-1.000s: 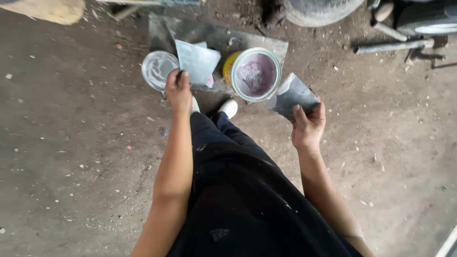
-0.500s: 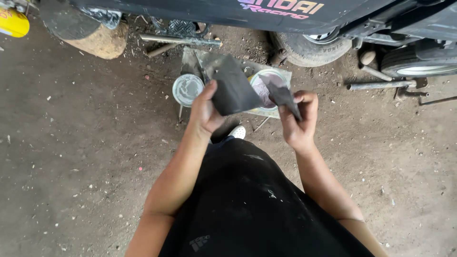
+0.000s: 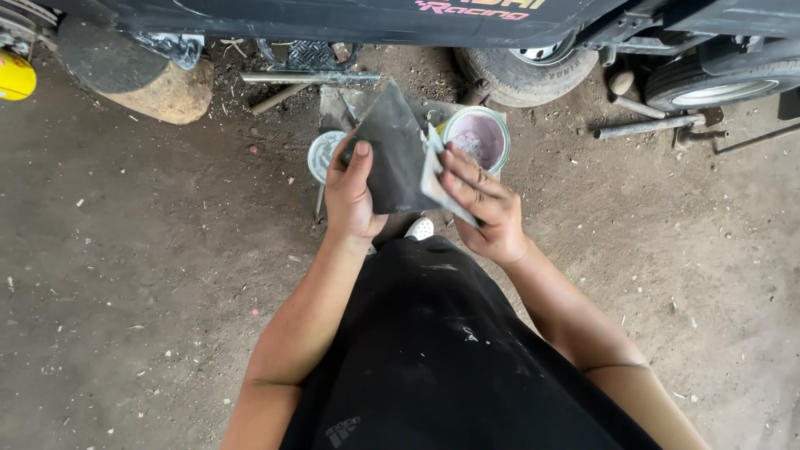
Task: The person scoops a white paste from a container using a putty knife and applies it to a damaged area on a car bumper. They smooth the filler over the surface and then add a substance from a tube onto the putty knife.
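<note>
Sandpaper sheet, dark, gritty, triangular, pinched between left hand and right hand fingers.

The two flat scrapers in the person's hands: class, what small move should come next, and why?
Probably draw the pale scraper in the right hand along the edge of the dark scraper held by the left hand. The two blades already meet edge to face, and the open can of pale paste stands on the ground just beyond them.
</note>
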